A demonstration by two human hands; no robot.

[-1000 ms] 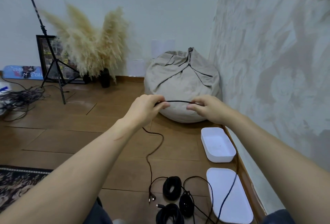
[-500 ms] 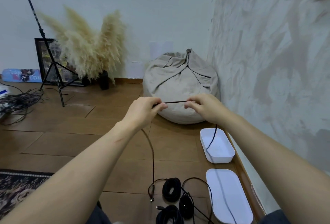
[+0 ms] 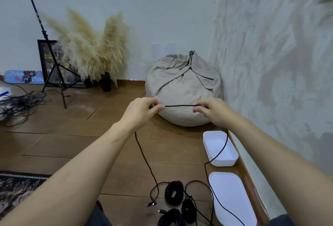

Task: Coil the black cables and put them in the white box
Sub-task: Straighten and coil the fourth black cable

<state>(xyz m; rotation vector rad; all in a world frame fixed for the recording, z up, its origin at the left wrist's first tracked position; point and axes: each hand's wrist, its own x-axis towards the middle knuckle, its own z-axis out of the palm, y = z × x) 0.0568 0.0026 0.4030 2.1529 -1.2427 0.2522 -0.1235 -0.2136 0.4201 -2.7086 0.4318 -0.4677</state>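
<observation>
Black cable (image 3: pixel 180 106): I saw a short stretch pulled straight and level between the two hands, held up in front of the beanbag (image 3: pixel 182 85). Left hand (image 3: pixel 142 111) pinched it between thumb and forefinger, the other fingers curled. Right hand (image 3: pixel 211 111) also clamped on it, fingertips folded round the strand.

From the left hand the cable dropped to the floor (image 3: pixel 72 135) and ran toward me, ending in a plug beside the coiled cables (image 3: pixel 173 192). From under the right wrist the other run hung down across the white box (image 3: pixel 223 162), passed over its near left rim, then lay across the white lid (image 3: pixel 234 207) toward the bottom edge of the view.

The white box stood open on the floor against the right-hand skirting board, between the beanbag and the lid. I noted nothing in it but the strand crossing it. The lid lay flat just on my side of the box.

I counted three wound black bundles on the floor left of the lid, close together.

Farther out: dried plumes in a dark vase (image 3: pixel 93 52) by the back wall, a light stand (image 3: pixel 54 67) in front of a framed picture (image 3: pixel 43 58), a loose tangle of wires (image 3: pixel 19 101) at the left edge of the floor, and a patterned rug (image 3: pixel 16 188) at the near left corner.
</observation>
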